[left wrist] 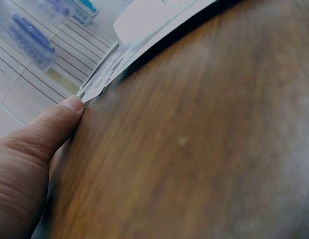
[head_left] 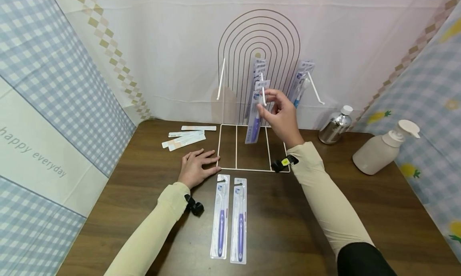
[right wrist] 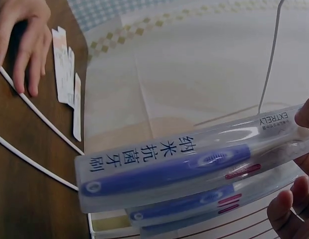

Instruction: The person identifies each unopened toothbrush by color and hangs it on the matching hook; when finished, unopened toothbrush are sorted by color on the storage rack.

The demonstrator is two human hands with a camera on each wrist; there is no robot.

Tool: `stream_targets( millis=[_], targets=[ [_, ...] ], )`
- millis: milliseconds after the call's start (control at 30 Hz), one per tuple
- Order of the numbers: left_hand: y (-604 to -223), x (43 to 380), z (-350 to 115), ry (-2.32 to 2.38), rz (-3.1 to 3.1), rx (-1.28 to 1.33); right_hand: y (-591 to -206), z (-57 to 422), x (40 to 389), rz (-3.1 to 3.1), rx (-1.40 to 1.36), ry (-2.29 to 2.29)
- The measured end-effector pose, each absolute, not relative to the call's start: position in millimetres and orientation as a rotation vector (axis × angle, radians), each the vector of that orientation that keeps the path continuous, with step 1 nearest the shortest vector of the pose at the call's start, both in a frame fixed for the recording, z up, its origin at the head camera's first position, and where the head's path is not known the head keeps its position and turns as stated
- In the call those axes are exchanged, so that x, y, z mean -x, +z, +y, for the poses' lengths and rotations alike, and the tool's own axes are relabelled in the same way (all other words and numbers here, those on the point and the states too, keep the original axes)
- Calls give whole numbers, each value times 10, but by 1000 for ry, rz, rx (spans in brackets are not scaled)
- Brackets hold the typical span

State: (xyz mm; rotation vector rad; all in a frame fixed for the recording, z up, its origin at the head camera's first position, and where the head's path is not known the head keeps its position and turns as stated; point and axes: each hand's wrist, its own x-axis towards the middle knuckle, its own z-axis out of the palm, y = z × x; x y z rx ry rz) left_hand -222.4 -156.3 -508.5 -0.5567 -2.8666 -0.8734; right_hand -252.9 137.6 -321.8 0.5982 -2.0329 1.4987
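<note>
My right hand [head_left: 282,114] pinches the upper part of a packaged purple toothbrush [head_left: 254,128] at the middle hook [head_left: 264,97] of a white wire rack [head_left: 236,148]. The right wrist view shows that toothbrush pack [right wrist: 164,172] close up, with more packs behind it. Whether the hook passes through its hole is hard to tell. My left hand [head_left: 198,168] rests on the table, fingers spread, at the rack's left front corner. Two more purple toothbrushes in packs, one on the left [head_left: 221,228] and one on the right [head_left: 239,228], lie side by side before the rack.
A left hook [head_left: 221,82] bears nothing; from the right hook [head_left: 316,89] hang packs with a blue toothbrush [head_left: 299,90]. Thin paper strips [head_left: 187,140] lie at the back left. A silver bottle [head_left: 335,126] and a white pump bottle [head_left: 378,152] stand at the right.
</note>
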Motion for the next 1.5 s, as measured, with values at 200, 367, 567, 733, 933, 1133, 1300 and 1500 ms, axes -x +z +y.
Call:
stream_targets(
  millis=[200, 367, 567, 733, 933, 1133, 1300, 1500],
  targets=[
    [-5099, 2213, -1548, -863, -2874, 550, -3386, 1451, 2925, -2069, -537, 1495],
    [-5104, 2199, -1529, -870, -2882, 550, -3398, 1480, 3025, -2093, -514, 1509],
    [-5115, 2194, -1521, -873, -2890, 548, -3400, 1495, 3032, -2099, -520, 1480],
    [-5097, 2191, -1522, -873, -2893, 546, -3279, 1442, 2826, -2066, -535, 1454],
    [-5087, 2184, -1532, -869, -2889, 549, -3374, 1446, 2612, -2058, -528, 1499],
    [-5068, 2164, -1545, -876, -2881, 543, -3831, 1441, 2325, -2184, -580, 1572],
    [-5054, 2184, -1542, -870, -2881, 547, -4242, 1384, 1974, -2438, -607, 1475],
    [-5037, 2209, -1548, -854, -2870, 554, -4661, 1322, 1616, -2686, -616, 1356]
  ],
)
